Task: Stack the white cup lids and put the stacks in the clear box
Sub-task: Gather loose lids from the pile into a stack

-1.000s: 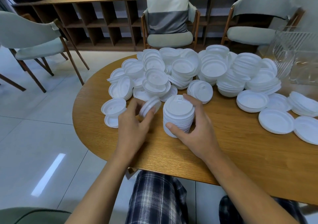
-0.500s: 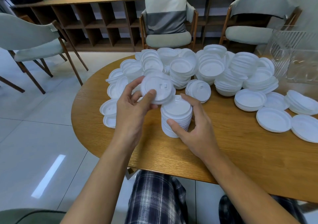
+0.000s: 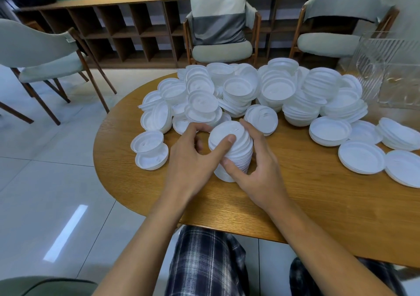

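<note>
— Where does the one view look from?
— From the person's head, seated at the round wooden table, facing forward and down across it.
— How near?
— Very near. Both forearms run up from the bottom edge. The left hand and right hand clasp a stack of white plastic lids at the frame's centre, and plaid trousers sit at the bottom.
— How much does it take in?
— A lot. A heap of loose white lids spans the middle, a clear ribbed plastic box sits upper right, a dark wooden cubby shelf runs along the top, and pale floor tiles fill the left.
</note>
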`<state>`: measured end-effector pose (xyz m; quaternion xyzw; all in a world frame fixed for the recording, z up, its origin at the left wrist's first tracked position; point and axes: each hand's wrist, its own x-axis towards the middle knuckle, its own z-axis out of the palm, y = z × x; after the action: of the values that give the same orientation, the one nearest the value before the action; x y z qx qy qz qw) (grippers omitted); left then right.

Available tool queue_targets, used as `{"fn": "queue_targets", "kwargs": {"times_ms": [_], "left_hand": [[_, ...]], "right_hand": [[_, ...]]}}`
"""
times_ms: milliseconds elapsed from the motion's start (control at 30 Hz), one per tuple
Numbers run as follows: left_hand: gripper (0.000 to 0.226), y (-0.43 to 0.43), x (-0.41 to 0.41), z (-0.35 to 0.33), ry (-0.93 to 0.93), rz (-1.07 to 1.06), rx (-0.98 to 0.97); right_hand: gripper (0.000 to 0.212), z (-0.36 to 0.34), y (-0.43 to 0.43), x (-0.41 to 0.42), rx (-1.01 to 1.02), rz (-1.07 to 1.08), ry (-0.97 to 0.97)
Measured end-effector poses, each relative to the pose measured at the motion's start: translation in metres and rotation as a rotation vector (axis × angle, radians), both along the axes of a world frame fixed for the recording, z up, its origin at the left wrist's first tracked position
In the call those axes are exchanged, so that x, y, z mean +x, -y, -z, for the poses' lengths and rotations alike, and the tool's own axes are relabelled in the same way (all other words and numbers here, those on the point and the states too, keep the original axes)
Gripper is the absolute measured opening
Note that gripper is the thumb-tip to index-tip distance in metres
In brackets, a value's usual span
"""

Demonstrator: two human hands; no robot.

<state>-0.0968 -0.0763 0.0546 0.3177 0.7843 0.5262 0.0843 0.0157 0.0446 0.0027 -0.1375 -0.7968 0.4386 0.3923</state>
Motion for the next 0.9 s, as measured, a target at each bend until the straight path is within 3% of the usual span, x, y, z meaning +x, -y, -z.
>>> {"fn": "queue_targets", "kwargs": {"times_ms": [100,267,433,600,900], "left_hand": [[0.069,-0.001,-0.004,0.001,-0.015,0.098,-0.033],[0.064,0.002,-0.017,-0.005,0.091,0.400,0.109],[0.074,-0.004,-0.016,-0.002,-0.014,0.247,0.093],[0.071,-0.011,-0.007,0.000,-0.108,0.175,0.076],[0.064,-0.013,-0.004,0.005,-0.072,0.150,0.043]], "right_hand": [[0.077,0.000,0.001,-0.001,-0.004,0.000,0.000],[0.077,-0.001,0.000,0.000,-0.002,-0.003,0.008],[0.085,0.001,0.000,-0.001,-0.028,-0.016,0.000],[0.089,0.003,-0.002,0.001,-0.036,-0.022,-0.004],[0.079,0.004,-0.004,0.000,-0.014,-0.024,0.032]]}}
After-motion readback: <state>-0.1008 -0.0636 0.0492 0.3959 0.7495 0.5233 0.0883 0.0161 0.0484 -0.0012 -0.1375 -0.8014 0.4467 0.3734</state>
